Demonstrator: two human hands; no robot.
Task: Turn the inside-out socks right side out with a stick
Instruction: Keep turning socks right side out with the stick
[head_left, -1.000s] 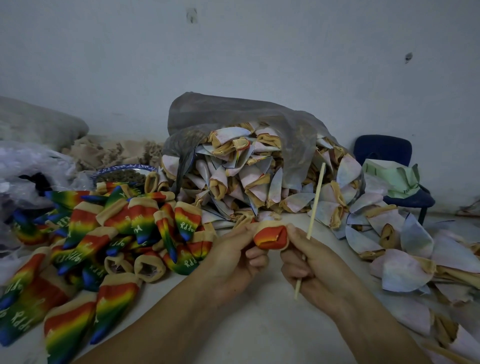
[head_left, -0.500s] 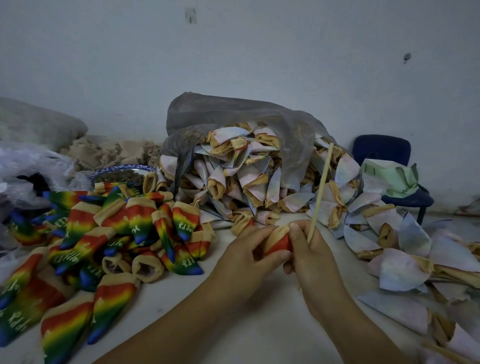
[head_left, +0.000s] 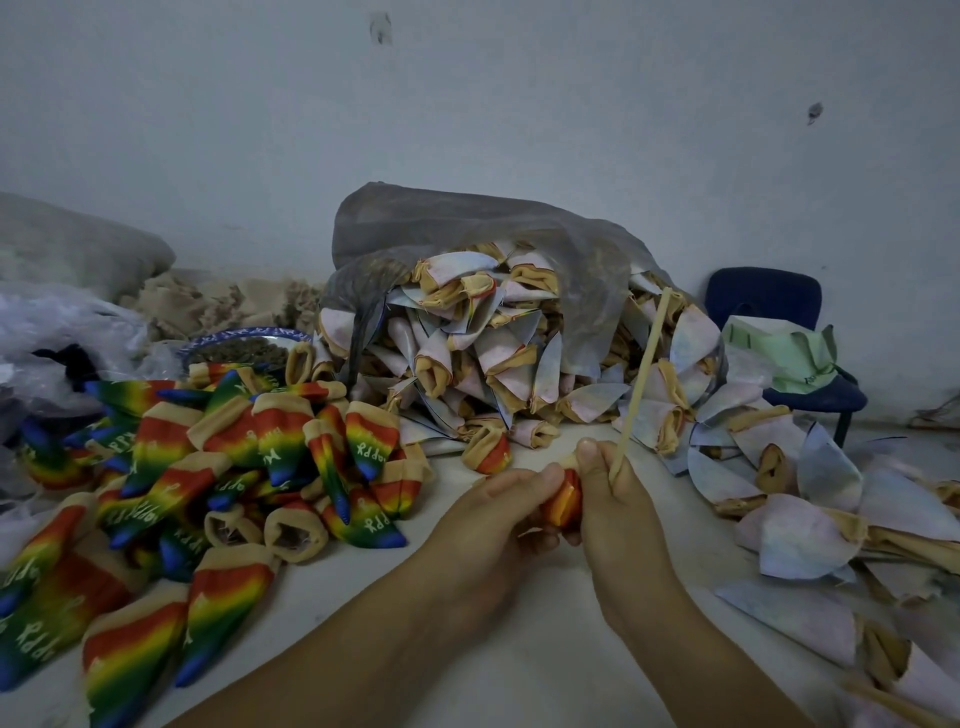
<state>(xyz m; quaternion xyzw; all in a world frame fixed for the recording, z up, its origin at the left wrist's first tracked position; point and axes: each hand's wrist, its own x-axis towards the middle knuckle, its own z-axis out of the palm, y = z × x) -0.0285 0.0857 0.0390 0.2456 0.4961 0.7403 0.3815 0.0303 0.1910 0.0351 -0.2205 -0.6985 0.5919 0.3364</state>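
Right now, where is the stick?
The stick is right of centre in the head view, gripped in the right hand beside the sock. It slants up and to the right, in front of the bag of pale socks.

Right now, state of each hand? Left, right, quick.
Left hand: closed, gripping the rainbow sock.
Right hand: closed, holding the stick and pinching the same sock.
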